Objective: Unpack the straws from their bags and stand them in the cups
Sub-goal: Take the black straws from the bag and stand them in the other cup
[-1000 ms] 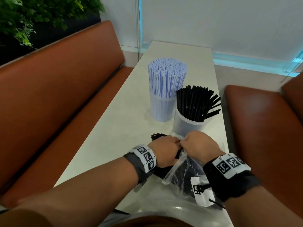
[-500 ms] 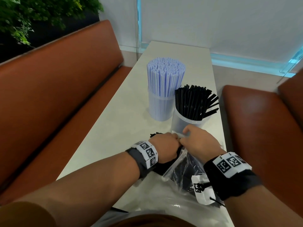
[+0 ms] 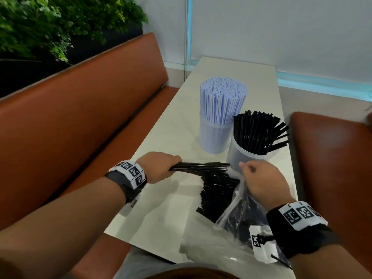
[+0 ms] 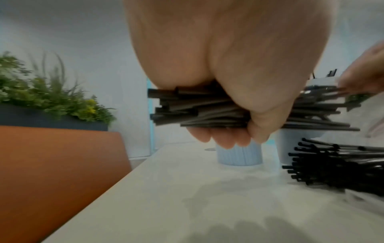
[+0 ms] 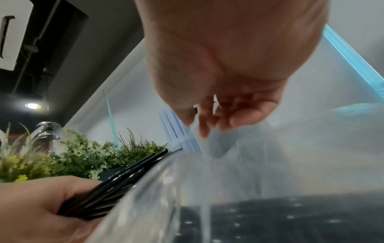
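Note:
My left hand [image 3: 159, 168] grips a bundle of black straws [image 3: 203, 167], held level above the table [image 3: 161, 198]; in the left wrist view the fingers [image 4: 224, 139] curl round the bundle [image 4: 199, 111]. My right hand [image 3: 259, 180] pinches the mouth of a clear plastic bag [image 3: 231, 202] with more black straws [image 3: 215, 196] spilling out of it onto the table. Behind stand a clear cup of black straws [image 3: 255, 137] and a cup of blue-white straws [image 3: 219, 113].
Orange-brown bench seats run along the left [image 3: 70, 127] and right [image 3: 332, 168] of the narrow table. A planter with green foliage [image 3: 50, 27] sits behind the left bench. An empty clear bag [image 3: 211, 252] lies at the table's near edge.
My left hand has pulled a bundle of black straws out of the bag and moved left with it. My right hand stays at the bag's mouth.

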`<action>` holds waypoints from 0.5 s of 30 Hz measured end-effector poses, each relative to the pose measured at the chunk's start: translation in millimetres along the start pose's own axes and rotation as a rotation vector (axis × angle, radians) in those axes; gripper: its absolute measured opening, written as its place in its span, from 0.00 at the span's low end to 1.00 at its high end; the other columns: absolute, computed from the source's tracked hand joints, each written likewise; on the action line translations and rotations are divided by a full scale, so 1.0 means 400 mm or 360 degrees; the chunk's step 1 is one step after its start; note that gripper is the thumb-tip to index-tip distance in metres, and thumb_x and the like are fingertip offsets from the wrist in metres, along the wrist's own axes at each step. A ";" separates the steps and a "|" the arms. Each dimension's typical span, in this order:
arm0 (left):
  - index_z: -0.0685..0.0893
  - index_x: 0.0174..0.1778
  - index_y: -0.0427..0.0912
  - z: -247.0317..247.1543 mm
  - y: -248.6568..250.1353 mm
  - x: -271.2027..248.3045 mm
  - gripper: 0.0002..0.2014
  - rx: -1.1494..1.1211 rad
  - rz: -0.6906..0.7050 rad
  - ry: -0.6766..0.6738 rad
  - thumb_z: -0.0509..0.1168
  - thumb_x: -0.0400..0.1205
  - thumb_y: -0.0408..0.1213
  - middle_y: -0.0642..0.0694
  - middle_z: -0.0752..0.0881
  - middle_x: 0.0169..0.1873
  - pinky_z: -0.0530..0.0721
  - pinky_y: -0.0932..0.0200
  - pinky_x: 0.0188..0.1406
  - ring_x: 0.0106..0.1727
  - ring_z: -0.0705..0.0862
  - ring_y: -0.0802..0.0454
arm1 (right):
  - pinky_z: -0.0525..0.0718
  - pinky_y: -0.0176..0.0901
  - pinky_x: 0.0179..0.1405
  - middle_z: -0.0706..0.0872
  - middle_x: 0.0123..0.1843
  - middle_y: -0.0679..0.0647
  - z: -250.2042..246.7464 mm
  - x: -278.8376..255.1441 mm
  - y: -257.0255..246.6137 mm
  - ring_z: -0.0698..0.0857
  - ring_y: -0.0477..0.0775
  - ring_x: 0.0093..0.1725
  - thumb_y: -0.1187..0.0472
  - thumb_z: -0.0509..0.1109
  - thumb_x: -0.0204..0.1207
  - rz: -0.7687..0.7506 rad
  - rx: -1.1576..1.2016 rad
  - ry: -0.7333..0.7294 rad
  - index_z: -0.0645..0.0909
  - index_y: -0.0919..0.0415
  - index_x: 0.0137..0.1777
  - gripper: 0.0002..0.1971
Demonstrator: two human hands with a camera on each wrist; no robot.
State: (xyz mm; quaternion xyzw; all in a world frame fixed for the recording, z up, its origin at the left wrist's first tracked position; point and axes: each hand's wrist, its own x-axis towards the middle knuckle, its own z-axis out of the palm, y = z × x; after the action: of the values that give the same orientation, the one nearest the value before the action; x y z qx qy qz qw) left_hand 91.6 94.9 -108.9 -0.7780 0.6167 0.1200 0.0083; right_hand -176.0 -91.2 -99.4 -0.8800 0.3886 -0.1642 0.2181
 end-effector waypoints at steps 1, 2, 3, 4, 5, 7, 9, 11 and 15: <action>0.74 0.55 0.59 0.003 -0.012 -0.007 0.04 -0.0037 -0.0018 0.0048 0.59 0.86 0.47 0.56 0.84 0.42 0.80 0.50 0.42 0.41 0.82 0.51 | 0.73 0.39 0.32 0.82 0.33 0.44 -0.006 -0.004 -0.016 0.81 0.43 0.37 0.41 0.57 0.84 -0.0046 0.0108 0.0156 0.79 0.50 0.36 0.21; 0.75 0.56 0.58 0.006 -0.017 -0.012 0.04 -0.0079 -0.0019 0.0116 0.59 0.86 0.46 0.57 0.84 0.42 0.79 0.52 0.41 0.41 0.81 0.52 | 0.74 0.35 0.37 0.83 0.40 0.42 -0.016 -0.008 -0.036 0.82 0.41 0.42 0.41 0.58 0.85 -0.0088 0.0282 0.0309 0.81 0.46 0.41 0.17; 0.76 0.57 0.58 0.008 -0.015 -0.014 0.05 -0.0123 -0.0003 0.0193 0.60 0.86 0.46 0.57 0.83 0.42 0.76 0.54 0.40 0.41 0.81 0.52 | 0.75 0.32 0.43 0.84 0.47 0.42 -0.028 -0.010 -0.059 0.82 0.38 0.49 0.42 0.59 0.85 -0.0114 0.0510 0.0429 0.83 0.42 0.49 0.12; 0.76 0.58 0.57 0.008 -0.005 -0.014 0.06 -0.0165 0.0028 0.0268 0.61 0.86 0.46 0.57 0.83 0.42 0.75 0.55 0.39 0.41 0.80 0.53 | 0.77 0.32 0.50 0.85 0.53 0.42 -0.040 -0.011 -0.085 0.83 0.37 0.54 0.43 0.60 0.86 -0.0121 0.0761 0.0489 0.82 0.40 0.56 0.10; 0.77 0.59 0.56 0.006 0.013 -0.011 0.07 -0.0205 0.0068 0.0333 0.62 0.86 0.46 0.58 0.84 0.43 0.75 0.56 0.38 0.41 0.80 0.53 | 0.78 0.33 0.56 0.86 0.57 0.44 -0.047 -0.007 -0.110 0.83 0.37 0.58 0.44 0.60 0.87 -0.0111 0.0984 0.0478 0.82 0.42 0.59 0.11; 0.78 0.59 0.56 -0.002 0.062 0.001 0.08 -0.0257 0.0163 0.0434 0.62 0.85 0.47 0.57 0.84 0.43 0.76 0.56 0.36 0.39 0.80 0.54 | 0.79 0.36 0.60 0.89 0.57 0.46 -0.057 0.005 -0.149 0.85 0.41 0.59 0.48 0.61 0.89 -0.0020 0.1219 0.0193 0.85 0.50 0.60 0.13; 0.78 0.57 0.55 -0.016 0.111 0.015 0.07 -0.0242 0.0229 0.0505 0.62 0.84 0.47 0.57 0.84 0.43 0.77 0.55 0.35 0.39 0.80 0.53 | 0.83 0.39 0.57 0.92 0.49 0.50 -0.062 0.007 -0.180 0.89 0.45 0.52 0.54 0.62 0.89 0.0047 0.1274 -0.0076 0.89 0.57 0.53 0.14; 0.78 0.57 0.53 -0.032 0.143 0.028 0.07 -0.0235 0.0217 0.0581 0.63 0.84 0.45 0.55 0.85 0.43 0.79 0.53 0.35 0.39 0.81 0.51 | 0.84 0.37 0.55 0.92 0.44 0.53 -0.068 0.012 -0.182 0.89 0.49 0.48 0.58 0.63 0.88 0.0025 0.1336 0.0148 0.89 0.61 0.45 0.15; 0.77 0.60 0.54 -0.050 0.208 0.053 0.11 -0.0210 0.0245 0.0696 0.65 0.83 0.47 0.53 0.86 0.42 0.77 0.53 0.31 0.37 0.82 0.51 | 0.82 0.30 0.48 0.91 0.42 0.52 -0.059 0.021 -0.168 0.86 0.43 0.44 0.56 0.65 0.87 0.0046 0.1233 0.0106 0.91 0.56 0.40 0.17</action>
State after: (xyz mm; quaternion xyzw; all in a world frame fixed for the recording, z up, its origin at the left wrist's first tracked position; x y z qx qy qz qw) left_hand 19.8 51.4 -82.4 -0.7350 0.6521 -0.0110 -0.1854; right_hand -140.2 -63.3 -44.1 -0.7210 0.3172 -0.3242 0.5239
